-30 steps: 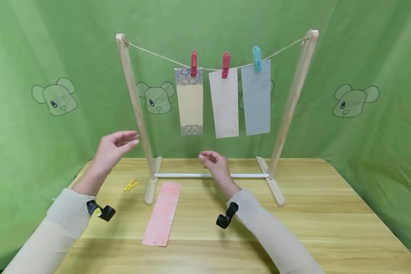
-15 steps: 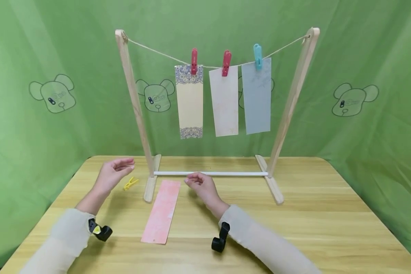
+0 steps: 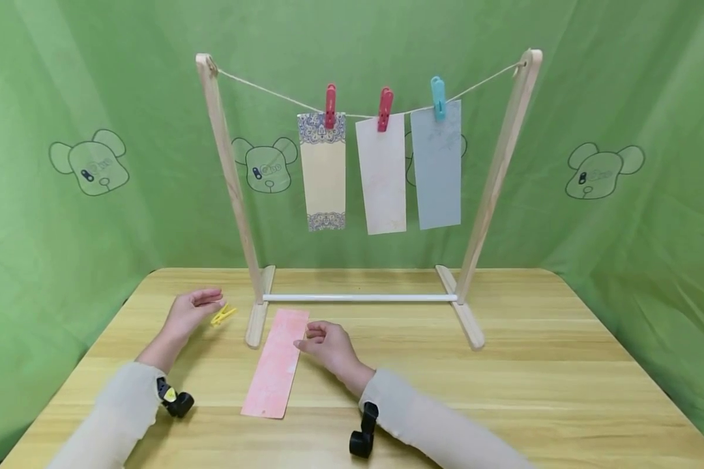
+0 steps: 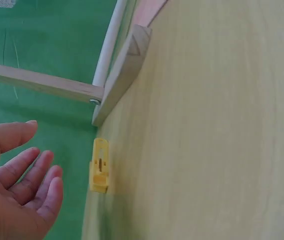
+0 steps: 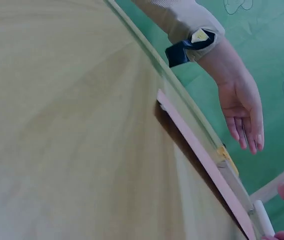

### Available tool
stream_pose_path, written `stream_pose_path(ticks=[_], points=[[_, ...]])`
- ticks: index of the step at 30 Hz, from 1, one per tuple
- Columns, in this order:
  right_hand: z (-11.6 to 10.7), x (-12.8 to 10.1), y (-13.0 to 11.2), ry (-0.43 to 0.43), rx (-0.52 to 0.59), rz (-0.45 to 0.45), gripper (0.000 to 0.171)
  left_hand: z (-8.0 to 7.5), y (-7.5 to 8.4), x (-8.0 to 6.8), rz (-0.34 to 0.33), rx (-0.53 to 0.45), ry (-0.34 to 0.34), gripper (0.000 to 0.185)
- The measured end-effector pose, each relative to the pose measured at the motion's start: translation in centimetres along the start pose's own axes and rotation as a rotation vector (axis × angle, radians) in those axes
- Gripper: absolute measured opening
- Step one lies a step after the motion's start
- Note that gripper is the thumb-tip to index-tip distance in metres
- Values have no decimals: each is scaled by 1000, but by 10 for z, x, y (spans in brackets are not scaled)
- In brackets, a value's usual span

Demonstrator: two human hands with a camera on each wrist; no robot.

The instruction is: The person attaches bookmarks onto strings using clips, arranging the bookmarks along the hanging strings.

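Observation:
My left hand (image 3: pixel 188 316) hovers beside a small yellow clothespin (image 3: pixel 223 315) on the table, fingers loosely bent. In the left wrist view the fingers and thumb are spread apart, and the clothespin (image 4: pixel 100 165) lies just beyond them. A long pink paper card (image 3: pixel 272 371) with a small hole at its near end lies to the right of the clothespin. My right hand (image 3: pixel 331 352) is at the card's right edge, its thumb overlapping the card in the head view. Seen from the right wrist, the card (image 5: pixel 206 162) shows edge-on, with a gap between thumb and fingers.
Behind stands a wooden frame (image 3: pixel 500 176) with a white crossbar (image 3: pixel 360 298) and a string. Red clothespins hold a patterned cream card (image 3: pixel 324 176) and a white card (image 3: pixel 382 179) on it; a blue clothespin (image 3: pixel 438 98) holds a pale blue card (image 3: pixel 439 169).
Both hands have come down from in front of the frame. The left has lowered to beside the yellow clothespin; the right has moved down and left to the pink card's edge.

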State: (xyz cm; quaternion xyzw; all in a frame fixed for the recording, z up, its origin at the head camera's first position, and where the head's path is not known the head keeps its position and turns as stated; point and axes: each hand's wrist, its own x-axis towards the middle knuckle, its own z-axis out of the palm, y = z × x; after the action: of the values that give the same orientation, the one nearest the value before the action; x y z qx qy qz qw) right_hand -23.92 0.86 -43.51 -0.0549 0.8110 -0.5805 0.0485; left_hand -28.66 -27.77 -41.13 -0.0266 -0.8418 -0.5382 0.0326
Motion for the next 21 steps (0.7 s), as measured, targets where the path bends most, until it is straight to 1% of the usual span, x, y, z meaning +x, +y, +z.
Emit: stream_pose_path(ticks=[2, 5, 10, 16, 19, 21], points=[[5, -2, 3, 1, -48, -10, 51, 1, -2, 0, -19, 19, -10, 47], [11, -4, 6, 1, -115, -40, 56, 2, -4, 1, -64, 46, -29, 50], [17, -9, 7, -33, -225, -107, 67, 3, -6, 4, -126, 54, -28, 52], [22, -14, 7, -70, -422, -176, 79, 7, -16, 7, -162, 80, -44, 52], [23, -14, 7, -84, -506, -195, 89, 10, -21, 9, -167, 77, -28, 50], [22, -13, 6, -104, -542, -193, 92, 12, -23, 10, -170, 73, -17, 50]])
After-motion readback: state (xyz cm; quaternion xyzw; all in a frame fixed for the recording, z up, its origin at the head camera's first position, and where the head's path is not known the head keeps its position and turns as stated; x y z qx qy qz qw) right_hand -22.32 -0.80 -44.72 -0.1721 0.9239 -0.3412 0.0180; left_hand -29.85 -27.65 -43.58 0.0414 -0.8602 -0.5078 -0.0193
